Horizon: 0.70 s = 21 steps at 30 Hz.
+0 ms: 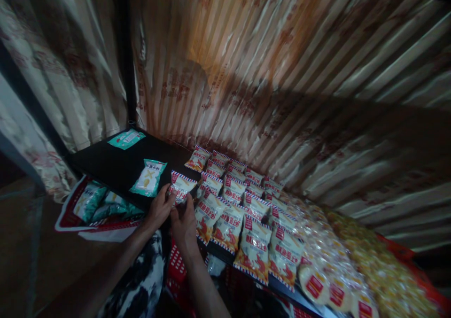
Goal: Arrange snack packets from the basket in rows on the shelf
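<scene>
1. Grip. I have my left hand (161, 210) and right hand (183, 226) closed on one striped-edge bag (181, 185), fingertips pinching its left side and its lower right. It sits near the front edge of the black desk (104, 163); whether it is lifted clear, I cannot tell.

2. Handling (judged). Light, soft and puffed, in slippery film, its contents probably easy to crush. I would take it shallowly by the side edges or the sealed striped ends, without squeezing the middle.

3. Near field. One teal packet (150, 178) lies at 9 o'clock from the held bag, a second teal packet (127, 139) farther off at 10 o'clock: two on the desk.

4. Rows. Between 1 and 4 o'clock stand similar bags (252, 247), about seventeen; overlap blurs the count.

5. Outer field. Toward 4 o'clock, three round packs (313, 284) show red labels in front of clear-wrapped packs (317, 236), too crowded to count. Yellow packs (373, 247), equally uncountable, lie beyond. At 8 to 9 o'clock, a basket (59, 225) holds at least four teal packs (90, 201).
</scene>
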Available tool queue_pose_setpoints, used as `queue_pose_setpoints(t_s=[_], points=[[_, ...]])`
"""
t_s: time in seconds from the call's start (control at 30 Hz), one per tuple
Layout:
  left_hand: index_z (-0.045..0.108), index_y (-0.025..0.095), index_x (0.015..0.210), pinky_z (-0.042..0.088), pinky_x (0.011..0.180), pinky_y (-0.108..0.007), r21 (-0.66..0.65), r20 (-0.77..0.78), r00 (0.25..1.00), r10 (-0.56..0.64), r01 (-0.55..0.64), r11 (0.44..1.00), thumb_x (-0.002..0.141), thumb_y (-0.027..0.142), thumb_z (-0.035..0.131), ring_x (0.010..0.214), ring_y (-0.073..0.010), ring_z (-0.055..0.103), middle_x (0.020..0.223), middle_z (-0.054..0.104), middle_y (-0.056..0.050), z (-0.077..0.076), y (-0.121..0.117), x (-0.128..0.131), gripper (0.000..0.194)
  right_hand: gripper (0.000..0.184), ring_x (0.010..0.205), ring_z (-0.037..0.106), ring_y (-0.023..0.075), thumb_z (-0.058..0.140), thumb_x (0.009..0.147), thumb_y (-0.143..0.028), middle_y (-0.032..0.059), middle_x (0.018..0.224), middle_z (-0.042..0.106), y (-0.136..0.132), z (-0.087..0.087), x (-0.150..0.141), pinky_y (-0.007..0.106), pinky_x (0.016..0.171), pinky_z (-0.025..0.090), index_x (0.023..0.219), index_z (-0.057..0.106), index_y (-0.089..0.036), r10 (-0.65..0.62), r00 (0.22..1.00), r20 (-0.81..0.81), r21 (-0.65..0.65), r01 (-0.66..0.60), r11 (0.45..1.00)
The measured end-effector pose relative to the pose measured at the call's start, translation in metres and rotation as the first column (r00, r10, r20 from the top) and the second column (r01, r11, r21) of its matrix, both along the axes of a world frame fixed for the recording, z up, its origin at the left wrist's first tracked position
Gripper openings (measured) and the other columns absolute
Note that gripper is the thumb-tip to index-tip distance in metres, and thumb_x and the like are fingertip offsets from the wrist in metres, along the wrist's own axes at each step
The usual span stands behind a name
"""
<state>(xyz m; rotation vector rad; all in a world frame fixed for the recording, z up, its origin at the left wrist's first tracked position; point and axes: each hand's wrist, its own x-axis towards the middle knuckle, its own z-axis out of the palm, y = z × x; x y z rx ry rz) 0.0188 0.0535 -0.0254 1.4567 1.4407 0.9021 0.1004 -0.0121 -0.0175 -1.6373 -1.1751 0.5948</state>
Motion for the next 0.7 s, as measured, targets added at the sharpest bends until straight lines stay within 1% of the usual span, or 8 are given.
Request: queue_pose_setpoints(t_s=[0.1,0.2,0.33,0.43,0.57,0.7], points=[[0.042,0.009,0.130,0.038,0.101,-0.040,-0.012,-0.026,1.000,0.008,-0.009,1.000,0.087,0.038,0.041,0.121,-0.0257,0.049,0.131,0.052,-0.017,0.001,0.004,0.002,0.052,0.063,0.117,0.053,0.0243,0.052,0.077,-0.026,0.0133,0.122,0.059,0.006,0.003,0.000,0.039,0.095,0.044,0.136,0.037,-0.012,-0.020,0.999,-0.038,-0.041,0.019,0.999],[0.041,0.010,0.131,0.037,0.102,-0.041,-0.020,-0.050,0.999,0.001,-0.002,1.000,0.086,0.037,0.042,0.122,-0.0260,0.047,0.133,0.050,-0.016,-0.001,0.007,0.001,0.052,0.063,0.117,0.052,0.0238,0.053,0.076,-0.027,0.0130,0.124,0.058,0.010,0.005,0.002,0.038,0.097,0.043,0.135,0.039,-0.012,-0.008,0.997,-0.077,-0.068,0.003,0.998],[0.042,0.013,0.130,0.038,0.101,-0.041,0.039,-0.047,0.999,-0.007,0.009,0.999,0.085,0.032,0.045,0.120,-0.0250,0.050,0.132,0.052,-0.015,0.000,0.011,-0.001,0.050,0.063,0.118,0.051,0.0227,0.053,0.076,-0.028,0.0136,0.130,0.053,0.015,0.014,0.004,0.037,0.101,0.039,0.135,0.039,-0.011,0.001,0.991,-0.136,-0.089,-0.014,0.996],[0.043,0.012,0.129,0.041,0.098,-0.041,0.092,-0.040,0.999,-0.010,0.013,0.996,0.085,0.033,0.044,0.114,-0.0249,0.054,0.127,0.055,-0.015,0.003,0.017,0.000,0.049,0.062,0.113,0.055,0.0222,0.052,0.076,-0.027,0.0143,0.129,0.053,0.021,0.024,0.007,0.037,0.099,0.041,0.134,0.040,-0.010,0.005,0.987,-0.163,-0.092,-0.020,0.996],[0.042,0.013,0.130,0.042,0.098,-0.041,0.154,-0.052,0.998,-0.032,0.040,0.987,0.086,0.034,0.043,0.114,-0.0247,0.054,0.126,0.056,-0.014,0.008,0.029,0.008,0.048,0.060,0.115,0.053,0.0220,0.050,0.077,-0.025,0.0140,0.131,0.051,0.031,0.031,0.011,0.036,0.100,0.040,0.135,0.040,-0.011,-0.010,0.991,-0.136,-0.087,-0.001,0.996],[0.038,0.013,0.132,0.041,0.099,-0.041,0.194,-0.068,0.997,-0.044,0.056,0.979,0.086,0.034,0.042,0.117,-0.0243,0.052,0.130,0.053,-0.014,0.005,0.042,0.017,0.051,0.060,0.121,0.048,0.0215,0.046,0.078,-0.021,0.0152,0.133,0.049,0.042,0.029,0.014,0.037,0.104,0.035,0.136,0.037,-0.009,-0.040,0.997,-0.072,-0.079,0.035,0.996]])
